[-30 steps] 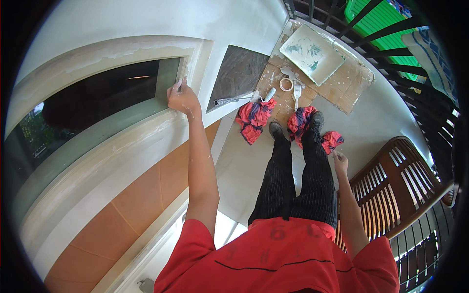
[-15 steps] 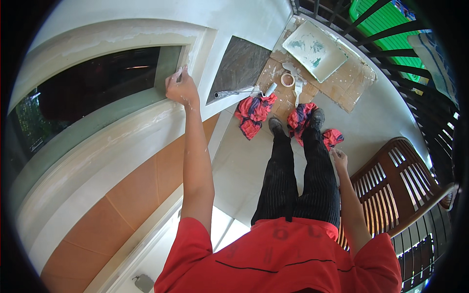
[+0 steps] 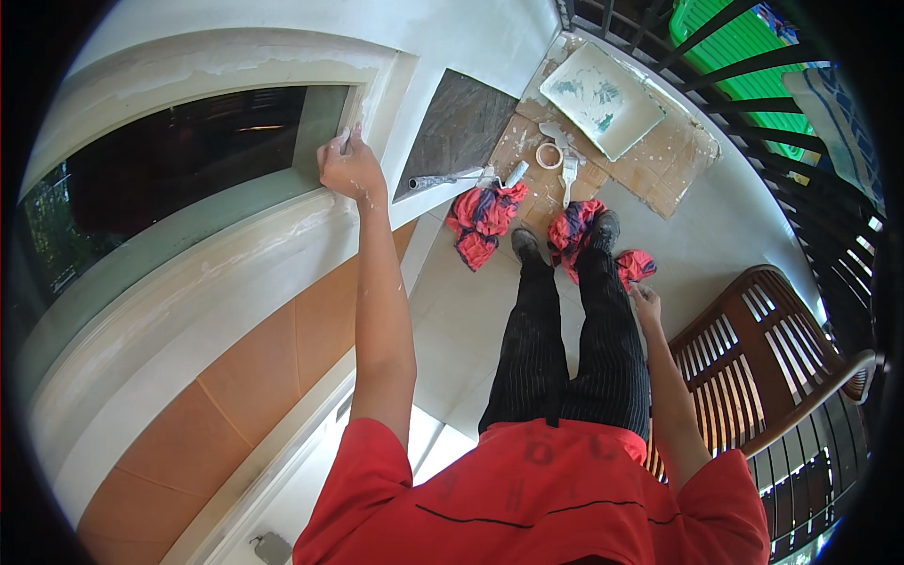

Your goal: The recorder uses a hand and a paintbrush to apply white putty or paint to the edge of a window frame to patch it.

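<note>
My left hand (image 3: 352, 172) is raised against the inner corner of the cream window frame (image 3: 381, 89). Its fingers are closed and pale dust marks the skin; what they pinch, if anything, is hidden. Low at my right side hangs my right hand (image 3: 646, 303), fingers curled together, their contents too small to make out. Just beyond its fingertips a red and dark patterned cloth (image 3: 636, 266) shows; whether they touch I cannot tell. White patches streak the frame's surface, and dark glass (image 3: 188, 160) fills the window.
Ahead, a paint-stained tray (image 3: 603, 99) lies on cardboard (image 3: 692, 155), near a tape roll (image 3: 549, 156), brush (image 3: 568, 179) and paint roller (image 3: 515, 174). Crumpled cloths (image 3: 482, 221) lie by my feet. A wooden chair (image 3: 753, 344) and dark railing (image 3: 800, 179) stand right.
The view has shifted slightly. My left hand stays at the window corner with a small change in its fingers; my right hand still hangs low.
</note>
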Motion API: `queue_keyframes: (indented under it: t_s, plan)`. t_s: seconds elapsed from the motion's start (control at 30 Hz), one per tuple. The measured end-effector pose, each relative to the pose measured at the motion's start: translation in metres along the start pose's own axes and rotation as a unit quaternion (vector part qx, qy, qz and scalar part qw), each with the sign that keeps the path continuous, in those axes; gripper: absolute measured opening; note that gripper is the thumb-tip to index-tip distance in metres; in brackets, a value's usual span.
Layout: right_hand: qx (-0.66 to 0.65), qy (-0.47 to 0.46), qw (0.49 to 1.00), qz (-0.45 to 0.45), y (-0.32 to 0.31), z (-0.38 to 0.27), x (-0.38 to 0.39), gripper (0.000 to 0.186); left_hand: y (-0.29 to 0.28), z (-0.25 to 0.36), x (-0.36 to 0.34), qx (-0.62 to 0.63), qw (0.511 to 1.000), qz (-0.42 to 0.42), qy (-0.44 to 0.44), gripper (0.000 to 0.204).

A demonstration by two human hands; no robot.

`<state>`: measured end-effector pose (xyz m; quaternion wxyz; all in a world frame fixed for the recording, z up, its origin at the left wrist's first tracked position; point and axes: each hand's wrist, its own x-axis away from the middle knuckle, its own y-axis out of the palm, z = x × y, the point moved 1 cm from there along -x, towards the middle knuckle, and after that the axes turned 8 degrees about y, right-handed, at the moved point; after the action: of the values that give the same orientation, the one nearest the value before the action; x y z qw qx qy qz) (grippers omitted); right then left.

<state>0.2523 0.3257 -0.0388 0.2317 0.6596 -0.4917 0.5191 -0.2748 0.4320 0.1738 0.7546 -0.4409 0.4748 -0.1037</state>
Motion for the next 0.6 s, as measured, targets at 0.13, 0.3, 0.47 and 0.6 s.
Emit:
queue_keyframes:
  t_s: [0.13, 0.3, 0.47, 0.6]
  plan:
    - [-0.008, -0.004, 1.000, -0.005, 0.005, -0.004, -0.001, 0.030, -0.002, -0.008, 0.005, 0.037, 0.999, 0.005, 0.020, 0.015]
    - [-0.006, -0.005, 1.000, -0.019, 0.004, -0.006, -0.009, 0.032, -0.002, 0.012, 0.001, -0.060, 0.997, -0.016, -0.034, 0.012]
    - [-0.031, -0.008, 0.999, -0.021, 0.006, -0.006, -0.015, 0.031, -0.005, -0.007, 0.009, -0.004, 1.000, 0.005, 0.027, 0.017]
    - [0.005, -0.022, 1.000, -0.005, 0.006, 0.002, -0.027, 0.031, -0.006, 0.012, 0.000, -0.063, 0.996, -0.049, -0.030, 0.013]
